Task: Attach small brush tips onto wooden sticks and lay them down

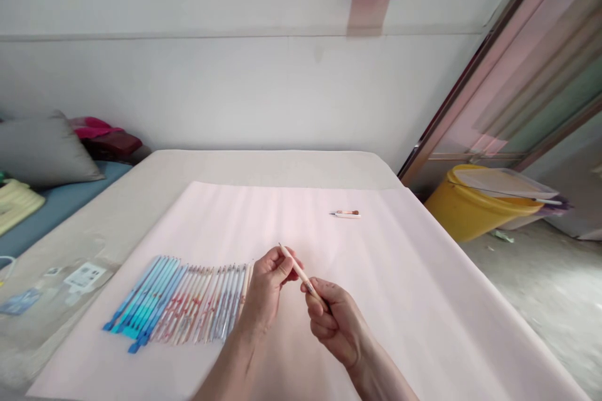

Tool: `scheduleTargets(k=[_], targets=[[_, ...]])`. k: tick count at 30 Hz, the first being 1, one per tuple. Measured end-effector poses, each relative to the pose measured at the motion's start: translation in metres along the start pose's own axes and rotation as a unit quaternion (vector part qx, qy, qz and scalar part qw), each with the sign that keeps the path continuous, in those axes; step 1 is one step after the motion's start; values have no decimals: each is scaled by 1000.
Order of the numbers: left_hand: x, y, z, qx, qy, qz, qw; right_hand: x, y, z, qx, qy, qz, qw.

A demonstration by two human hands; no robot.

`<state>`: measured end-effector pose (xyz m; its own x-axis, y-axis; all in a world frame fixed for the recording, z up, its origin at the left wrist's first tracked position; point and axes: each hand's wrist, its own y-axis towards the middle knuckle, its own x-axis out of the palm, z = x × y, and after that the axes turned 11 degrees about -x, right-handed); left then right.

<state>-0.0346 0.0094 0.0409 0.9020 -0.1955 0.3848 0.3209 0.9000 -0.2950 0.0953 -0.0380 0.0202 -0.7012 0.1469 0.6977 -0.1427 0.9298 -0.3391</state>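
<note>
Between my two hands is a pale pen (pixel 297 268), tilted with its dark tip up and to the left. The thumb and fingers of my left hand (pixel 274 272) pinch it near the tip. My right hand (pixel 336 316) is wrapped round its lower, brownish end. Left of my hands, a row of several pens (pixel 202 304) lies side by side on the pale sheet, blue ones (pixel 148 294) at the left and pink, white and grey ones further right. My left forearm hides the row's right end. Farther back lie a small pen and a white piece (pixel 345 213).
A pale paper sheet (pixel 376 263) covers much of the table (pixel 263 166). Clear plastic packaging (pixel 84 276) lies at the left edge. Beyond it are a grey cushion (pixel 42 147) and folded cloth. A yellow bucket (pixel 456 207) stands on the floor at right. A wall closes off the back.
</note>
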Motion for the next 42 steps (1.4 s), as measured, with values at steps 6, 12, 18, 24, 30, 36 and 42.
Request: scheduleTargets(k=[6, 12, 18, 24, 30, 36, 42], targets=[[7, -2, 3, -5, -18, -46, 999, 1, -1, 1, 26, 68, -2, 997], [9, -3, 6, 1, -15, -70, 997, 2, -4, -3, 48, 104, -29, 993], [8, -4, 5, -2, 2, -62, 998, 4, -4, 2, -29, -5, 1, 1000], [14, -4, -5, -9, 3, 11, 1000, 9, -5, -2, -188, -277, 75, 939], [9, 0, -12, 18, 35, 96, 995, 12, -8, 0, -288, -475, 98, 826], [7, -2, -4, -8, 11, -12, 1000, 4, -5, -6, -53, -160, 5, 986], [11, -1, -1, -18, 4, -54, 998, -2, -3, -3, 22, 0, -27, 999]])
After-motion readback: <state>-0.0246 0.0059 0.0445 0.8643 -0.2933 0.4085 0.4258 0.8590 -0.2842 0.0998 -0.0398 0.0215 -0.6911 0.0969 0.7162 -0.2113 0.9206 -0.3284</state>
